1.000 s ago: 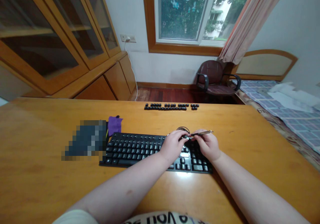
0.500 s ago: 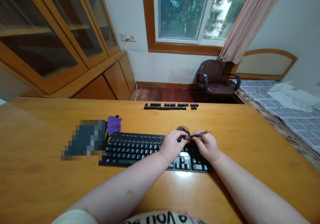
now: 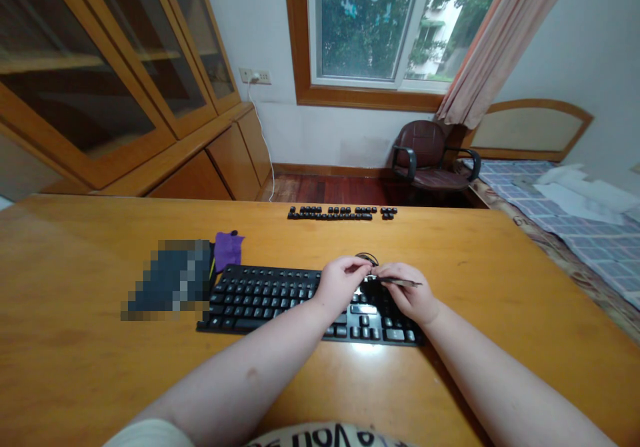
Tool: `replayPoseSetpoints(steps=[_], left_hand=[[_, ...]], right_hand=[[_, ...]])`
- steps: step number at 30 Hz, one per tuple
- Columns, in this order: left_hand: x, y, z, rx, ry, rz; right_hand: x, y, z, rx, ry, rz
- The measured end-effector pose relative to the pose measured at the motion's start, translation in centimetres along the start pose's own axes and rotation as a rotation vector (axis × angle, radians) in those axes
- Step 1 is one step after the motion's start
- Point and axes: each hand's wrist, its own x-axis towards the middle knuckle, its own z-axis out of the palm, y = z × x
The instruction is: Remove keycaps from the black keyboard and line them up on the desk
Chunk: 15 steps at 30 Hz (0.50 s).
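A black keyboard lies on the wooden table under both my hands. My right hand is closed around a slim, pointed metal tool that looks like tweezers, its thin end sticking out to the right. My left hand is pinched, thumb and forefinger together above the keyboard's upper right part, close to the right fingertips. Whatever sits between the left fingers is too small or hidden to make out. Behind the hands, a coiled black cable shows in part.
Loose black keycaps stand in two rows near the table's far edge. Left of the keyboard lie a purple cloth and a blurred dark flat object. Beyond the table are a chair, a bed and a glass-fronted cabinet.
The tool in my right hand has tilted, its outer end swinging downward. My fingertips have shifted slightly up, and a small dark piece seen between them earlier is no longer visible.
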Motion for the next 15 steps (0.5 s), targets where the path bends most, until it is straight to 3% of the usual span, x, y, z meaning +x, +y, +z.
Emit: replayPoseSetpoints(steps=[4,8,10,15], left_hand=[[0.36,-0.32,-0.11,-0.066,0.055,-0.049],[0.48,-0.57,-0.14,-0.158,0.077,-0.08],[0.39,-0.53,-0.12,-0.169,0.069,-0.076],[0.01,-0.42,0.17,-0.179,-0.03,-0.052]], right_hand=[[0.13,-0.58,-0.29,-0.036,-0.094,-0.121],[0.18,-0.67,-0.56,-0.149,0.08,-0.004],[0.44,-0.6,-0.64,-0.216,0.105,0.05],[0.9,-0.82,-0.07,-0.222,-0.037,0.027]])
